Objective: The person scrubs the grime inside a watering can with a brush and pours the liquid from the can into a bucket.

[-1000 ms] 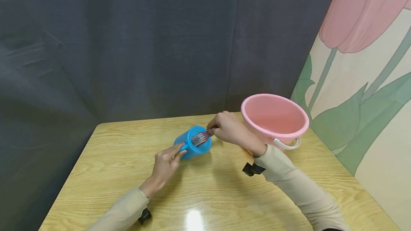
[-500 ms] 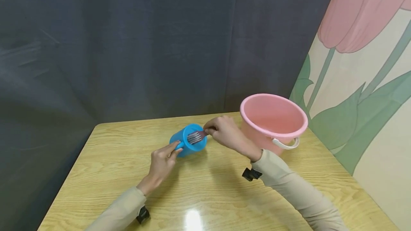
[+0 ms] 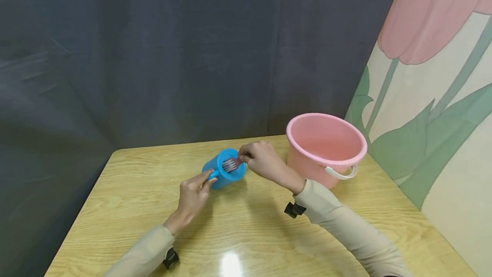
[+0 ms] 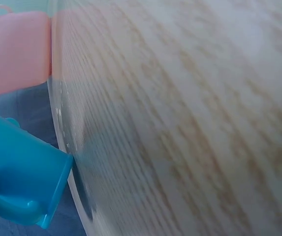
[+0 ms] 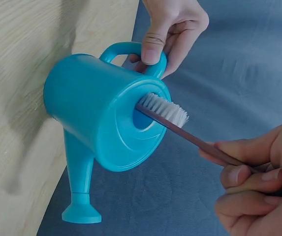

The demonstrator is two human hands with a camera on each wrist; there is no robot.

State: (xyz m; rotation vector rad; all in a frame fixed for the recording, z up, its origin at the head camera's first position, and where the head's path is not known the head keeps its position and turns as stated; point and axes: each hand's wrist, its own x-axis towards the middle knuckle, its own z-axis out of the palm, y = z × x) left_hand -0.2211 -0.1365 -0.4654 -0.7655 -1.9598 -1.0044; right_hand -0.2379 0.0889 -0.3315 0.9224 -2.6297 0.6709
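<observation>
As the head view shows, my left hand grips the handle of the blue watering can — tilted over the table, left of the pink bucket — while my right hand pinches a brush. The left wrist view gives the can's side, the bucket beyond. In the right wrist view, white bristles sit partly inside the can's opening.
</observation>
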